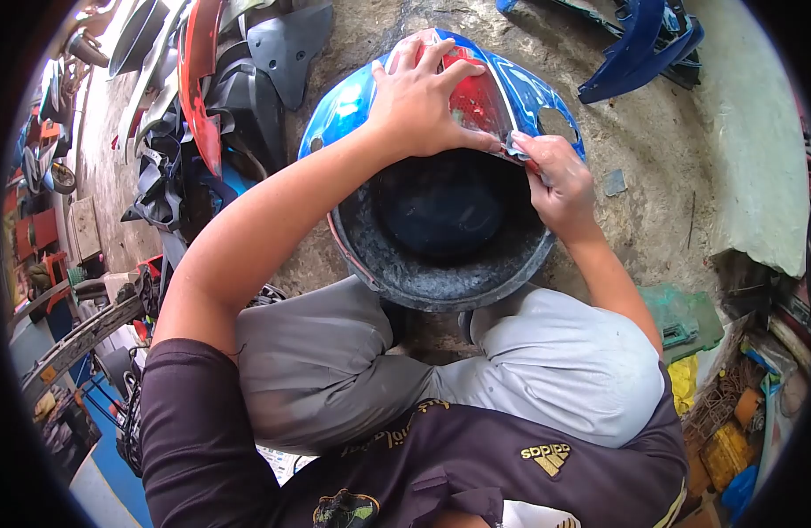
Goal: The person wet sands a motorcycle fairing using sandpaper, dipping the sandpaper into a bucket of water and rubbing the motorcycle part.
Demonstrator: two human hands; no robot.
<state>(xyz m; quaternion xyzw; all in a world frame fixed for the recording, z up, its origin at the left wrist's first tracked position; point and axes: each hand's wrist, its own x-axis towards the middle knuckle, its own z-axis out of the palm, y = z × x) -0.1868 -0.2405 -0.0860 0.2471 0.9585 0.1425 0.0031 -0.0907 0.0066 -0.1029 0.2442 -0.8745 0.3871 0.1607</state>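
Observation:
A glossy blue and red motorcycle fairing panel with a white stripe lies across the far side of a round black basin holding dark water. My left hand grips the panel, its fingers spread over the red part and its thumb along the near edge. My right hand pinches a small wet grey piece, which looks like sandpaper, against the panel's near right edge by the stripe. Pale residue coats the right fingers. The panel's underside is hidden.
A small grey square scrap lies on the concrete floor right of the basin. Dark blue fairing parts are at the upper right. Black and red panels pile up at the left. A green tray sits at the lower right.

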